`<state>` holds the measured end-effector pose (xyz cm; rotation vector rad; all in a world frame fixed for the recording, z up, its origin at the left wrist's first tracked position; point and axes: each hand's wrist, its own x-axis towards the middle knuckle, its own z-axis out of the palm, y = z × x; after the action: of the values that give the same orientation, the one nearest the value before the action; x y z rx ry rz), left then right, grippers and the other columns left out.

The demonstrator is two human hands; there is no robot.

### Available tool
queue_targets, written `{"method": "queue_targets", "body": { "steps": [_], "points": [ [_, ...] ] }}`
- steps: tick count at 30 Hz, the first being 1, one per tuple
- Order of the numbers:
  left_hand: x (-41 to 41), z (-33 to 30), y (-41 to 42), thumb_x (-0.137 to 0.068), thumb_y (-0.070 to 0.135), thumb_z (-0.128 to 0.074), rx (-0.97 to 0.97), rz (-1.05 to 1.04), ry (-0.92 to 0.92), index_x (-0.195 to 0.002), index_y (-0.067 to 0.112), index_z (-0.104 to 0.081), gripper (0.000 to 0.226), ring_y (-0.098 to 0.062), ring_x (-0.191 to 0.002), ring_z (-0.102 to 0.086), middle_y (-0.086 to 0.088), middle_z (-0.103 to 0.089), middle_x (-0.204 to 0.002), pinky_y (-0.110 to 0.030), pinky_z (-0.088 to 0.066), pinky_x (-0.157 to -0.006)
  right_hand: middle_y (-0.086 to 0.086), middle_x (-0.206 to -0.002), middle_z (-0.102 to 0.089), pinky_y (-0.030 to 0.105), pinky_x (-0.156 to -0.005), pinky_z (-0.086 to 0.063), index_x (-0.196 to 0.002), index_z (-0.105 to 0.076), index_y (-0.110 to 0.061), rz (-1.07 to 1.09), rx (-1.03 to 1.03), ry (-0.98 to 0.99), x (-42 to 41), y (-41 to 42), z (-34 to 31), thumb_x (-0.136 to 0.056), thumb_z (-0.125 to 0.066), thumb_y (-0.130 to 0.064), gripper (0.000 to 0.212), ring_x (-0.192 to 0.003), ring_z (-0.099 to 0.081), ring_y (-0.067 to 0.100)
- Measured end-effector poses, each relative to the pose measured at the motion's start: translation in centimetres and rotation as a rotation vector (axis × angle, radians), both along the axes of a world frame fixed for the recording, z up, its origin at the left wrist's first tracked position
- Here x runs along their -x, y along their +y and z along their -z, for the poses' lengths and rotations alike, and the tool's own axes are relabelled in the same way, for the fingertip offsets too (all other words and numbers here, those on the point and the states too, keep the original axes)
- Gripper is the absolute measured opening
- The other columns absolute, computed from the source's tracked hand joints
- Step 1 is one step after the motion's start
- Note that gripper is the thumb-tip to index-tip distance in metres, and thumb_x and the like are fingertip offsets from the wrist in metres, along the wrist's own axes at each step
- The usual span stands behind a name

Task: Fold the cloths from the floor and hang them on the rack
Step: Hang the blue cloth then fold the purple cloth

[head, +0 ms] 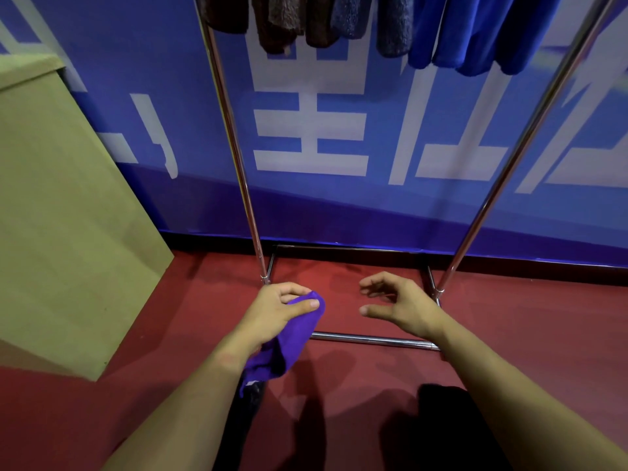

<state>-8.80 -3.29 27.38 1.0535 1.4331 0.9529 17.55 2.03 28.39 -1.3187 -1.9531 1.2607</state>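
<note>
My left hand (278, 311) pinches a purple cloth (289, 345) between thumb and fingers; the cloth hangs folded below the hand, above the red floor. My right hand (397, 304) hovers to the right of it with fingers loosely curled, holding nothing. The metal rack (234, 147) stands right in front of me, its base bar (370, 339) just under my hands. Several folded cloths hang from its top: brown ones (275, 22), a grey one (394, 25) and blue ones (475, 32).
A large cardboard box (61, 205) stands at the left, close to the rack's left post. A blue wall banner (339, 137) lies behind the rack. Dark cloths (438, 406) lie on the red floor near my arms.
</note>
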Motion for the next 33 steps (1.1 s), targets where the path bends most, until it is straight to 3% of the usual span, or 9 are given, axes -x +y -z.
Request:
{"method": "queue_targets", "body": {
  "steps": [8,12,16,18,21,23,27,31,33],
  "points": [
    [-0.9,-1.1,-0.2,-0.075,0.019,-0.083,-0.058,0.027,-0.179,-0.096,0.014,-0.076,0.022,-0.021,-0.083,-0.071,-0.016,-0.078,-0.095,-0.033,-0.055,-0.081,-0.003,-0.119,-0.07,0.022,-0.104,-0.047,-0.131,-0.051,-0.019,-0.185,0.153,0.159,3.1,-2.3,-0.8,-0.071,-0.089,-0.009,0.072,-0.118,-0.063,0.004],
    [-0.9,-1.2,-0.1,-0.073,0.023,-0.083,-0.061,-0.056,-0.291,-0.095,0.016,-0.076,0.024,-0.024,-0.086,-0.07,-0.015,-0.077,-0.096,-0.036,-0.053,-0.084,0.009,-0.103,-0.076,0.031,-0.088,-0.057,-0.138,-0.033,-0.035,-0.276,0.238,0.186,4.1,-3.5,-1.0,-0.075,-0.085,-0.005,0.087,-0.092,-0.072,0.018],
    [-0.2,-0.6,0.3,-0.072,0.026,-0.086,-0.046,-0.143,-0.292,-0.1,0.014,-0.076,0.033,-0.026,-0.091,-0.071,-0.016,-0.077,-0.101,-0.042,-0.053,-0.09,0.004,-0.088,-0.076,0.023,-0.066,-0.054,-0.148,-0.024,-0.037,-0.297,0.238,0.276,5.1,-4.0,-2.1,-0.084,-0.073,0.006,0.091,-0.073,-0.07,0.01],
    [-0.2,-0.5,0.3,-0.072,0.029,-0.086,-0.031,-0.151,-0.311,-0.102,0.013,-0.076,0.036,-0.026,-0.092,-0.071,-0.016,-0.077,-0.103,-0.043,-0.053,-0.092,0.01,-0.096,-0.075,0.027,-0.073,-0.056,-0.147,-0.035,-0.036,-0.278,0.23,0.326,5.5,-4.1,-2.4,-0.086,-0.072,0.005,0.082,-0.081,-0.069,0.015],
    [-0.8,-0.8,0.3,-0.075,0.039,-0.077,0.001,-0.167,-0.38,-0.104,0.012,-0.075,0.04,-0.023,-0.09,-0.068,-0.012,-0.076,-0.099,-0.032,-0.057,-0.082,-0.004,-0.109,-0.076,0.027,-0.09,-0.055,-0.121,-0.071,-0.021,-0.228,0.108,0.255,5.9,-4.1,-2.4,-0.085,-0.075,-0.003,0.04,-0.097,-0.069,0.008],
    [-1.1,-1.1,0.3,-0.08,0.057,-0.069,0.11,-0.163,-0.45,-0.112,0.015,-0.074,0.054,-0.027,-0.098,-0.069,-0.014,-0.074,-0.11,-0.039,-0.055,-0.092,-0.006,-0.101,-0.078,0.023,-0.088,-0.054,-0.107,-0.077,-0.017,-0.166,0.132,0.302,6.1,-4.3,-2.3,-0.084,-0.076,-0.002,0.027,-0.093,-0.069,0.004],
    [-1.7,-1.1,-0.1,-0.08,0.081,-0.052,0.267,-0.098,-0.676,-0.13,0.014,-0.067,0.085,-0.038,-0.126,-0.059,-0.021,-0.065,-0.132,-0.054,-0.04,-0.113,0.002,-0.102,-0.078,0.026,-0.089,-0.057,-0.107,-0.077,-0.015,0.03,0.136,0.506,6.0,-3.8,-2.5,-0.082,-0.076,0.003,0.031,-0.092,-0.068,0.008],
    [-2.8,-1.4,-0.9,-0.089,0.078,-0.036,0.328,0.046,-0.757,-0.132,0.004,-0.064,0.09,-0.033,-0.121,-0.064,-0.02,-0.064,-0.133,-0.047,-0.043,-0.111,0.006,-0.113,-0.075,0.028,-0.092,-0.056,-0.115,-0.072,-0.009,0.2,0.092,0.648,5.4,-2.6,-2.3,-0.08,-0.075,0.007,0.039,-0.097,-0.068,0.011],
    [-3.2,-1.5,-1.1,-0.096,0.066,-0.039,0.304,0.095,-0.724,-0.135,0.003,-0.062,0.077,-0.031,-0.119,-0.065,-0.019,-0.064,-0.134,-0.045,-0.046,-0.108,0.003,-0.114,-0.075,0.026,-0.091,-0.056,-0.117,-0.071,-0.012,0.256,0.053,0.624,5.0,-2.1,-1.9,-0.081,-0.075,0.006,0.041,-0.098,-0.069,0.01]
  ]
}}
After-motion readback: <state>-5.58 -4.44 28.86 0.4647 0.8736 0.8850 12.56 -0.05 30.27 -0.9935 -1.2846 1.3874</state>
